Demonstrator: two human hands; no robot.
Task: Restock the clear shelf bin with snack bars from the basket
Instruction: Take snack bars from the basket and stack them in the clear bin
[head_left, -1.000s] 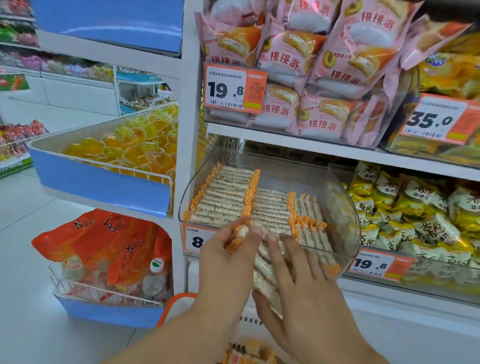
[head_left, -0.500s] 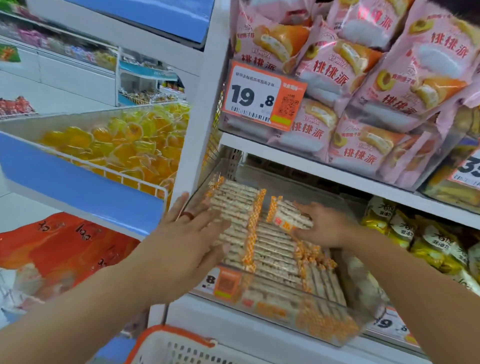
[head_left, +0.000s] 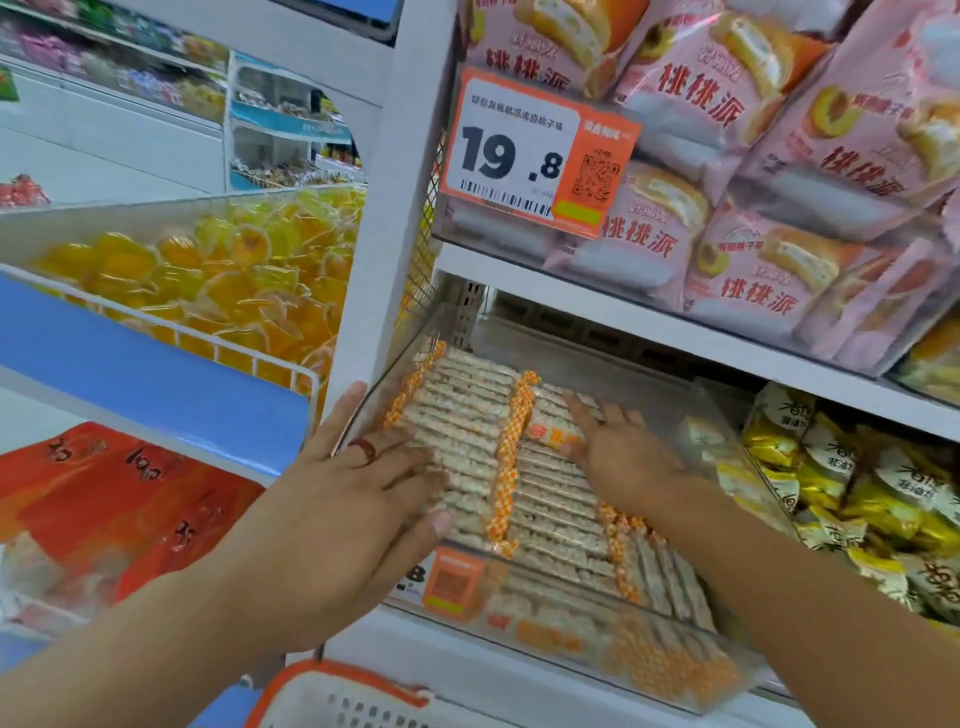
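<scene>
From the head view I see both hands inside the clear shelf bin (head_left: 722, 415). My left hand (head_left: 358, 499) lies flat, fingers straight, on the left row of snack bars (head_left: 467, 415). My right hand (head_left: 618, 457) presses down on the middle row, fingers spread. The basket (head_left: 332, 696) sits below.

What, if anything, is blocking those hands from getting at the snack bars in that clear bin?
Nothing visible. The left hand and right hand are both inside the open-topped clear bin, flat on the rows of snack bars. The shelf above leaves room.
</scene>
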